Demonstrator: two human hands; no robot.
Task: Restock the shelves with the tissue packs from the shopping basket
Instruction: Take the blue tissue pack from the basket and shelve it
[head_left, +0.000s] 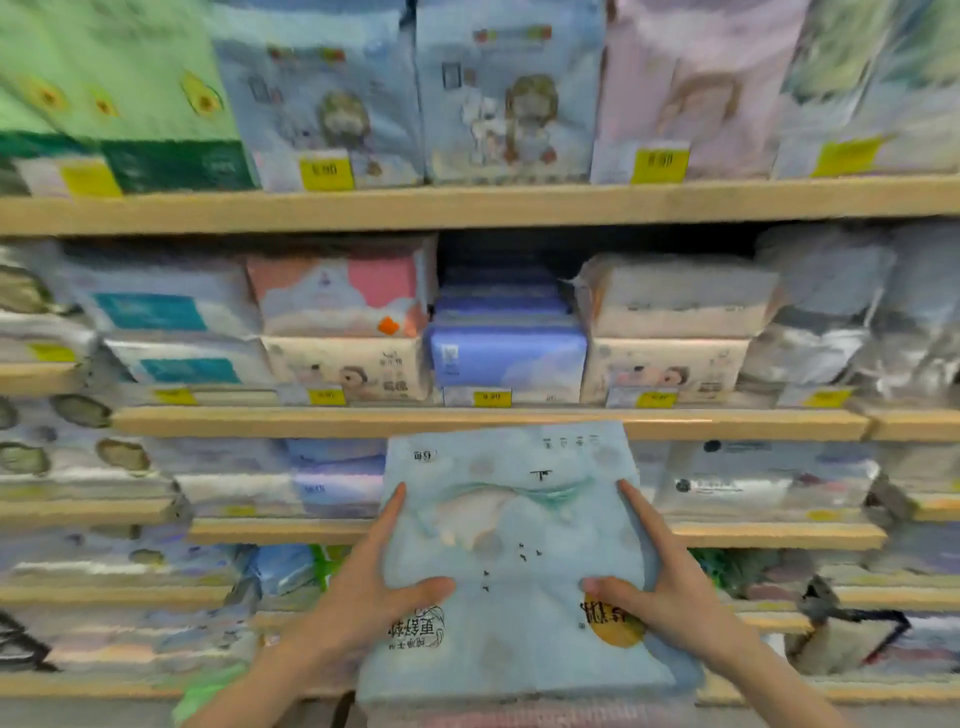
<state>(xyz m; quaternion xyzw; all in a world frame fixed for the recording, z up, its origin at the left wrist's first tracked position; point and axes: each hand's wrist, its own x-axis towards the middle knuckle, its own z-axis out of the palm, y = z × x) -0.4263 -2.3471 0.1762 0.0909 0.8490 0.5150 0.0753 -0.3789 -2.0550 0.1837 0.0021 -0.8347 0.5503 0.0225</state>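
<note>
I hold a large pale-blue tissue pack (514, 540) flat in front of me, its printed face up and its far edge level with a wooden shelf edge (467, 421). My left hand (374, 587) grips its left side, thumb on top. On the right side my right hand (660, 587) grips the same way, thumb beside an orange mark. Straight ahead on the middle shelf lies a low stack of blue-purple packs (506, 358) with a dark gap (509, 254) above it. The shopping basket is out of view.
Shelves full of tissue packs fill the view: tall green (104, 88), blue (322, 98) and pink (691, 88) packs on the top shelf, cream packs (670, 312) and a pink-topped pack (337, 296) beside the gap. Yellow price tags (491, 397) line the shelf edges. Lower shelves are also stocked.
</note>
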